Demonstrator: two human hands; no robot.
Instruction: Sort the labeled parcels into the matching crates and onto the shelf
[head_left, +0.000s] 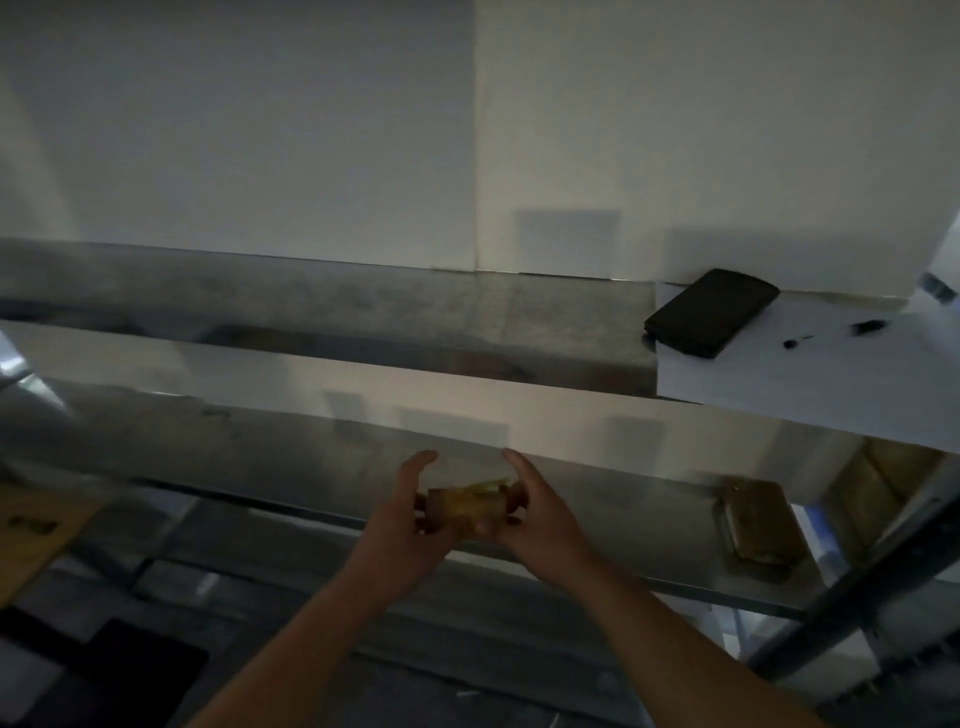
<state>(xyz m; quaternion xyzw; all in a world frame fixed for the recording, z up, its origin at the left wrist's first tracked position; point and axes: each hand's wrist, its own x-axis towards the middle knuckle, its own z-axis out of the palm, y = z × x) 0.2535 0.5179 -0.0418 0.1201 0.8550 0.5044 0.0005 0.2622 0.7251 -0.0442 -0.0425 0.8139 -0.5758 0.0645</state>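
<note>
So the biggest thing in front of them was the wall (260, 130), pale and plain, filling everything from 10 to 2 o'clock. Below it ran a metal shelf unit: the upper shelf (363, 312) crossed the middle of the view, and the lower shelf (597, 499) sat under it, both dull grey and pretty dim. A white sheet of paper (779, 384) covered the right end of the upper shelf, out around 3 o'clock, with a black flat case (711, 312) lying on it, tilted so its long side ran toward 1 o'clock. A couple of small dark bits lay on the paper near it, too blurry to tell what they were.

Over at 4 o'clock, a brown parcel (758, 530) lay flat on the lower shelf. At 8 o'clock a piece of tan cardboard (41, 530) poked in.

The person had both arms stretched out. The left hand (410, 514) and right hand (535, 514) gripped a small brown parcel (467, 512) between them, one at each end, fingers curled round it, just above the front edge of the lower shelf, about 6 o'clock. Its long axis ran side to side, 9 to 3. Couldn't read any label, way too blurry.
</note>
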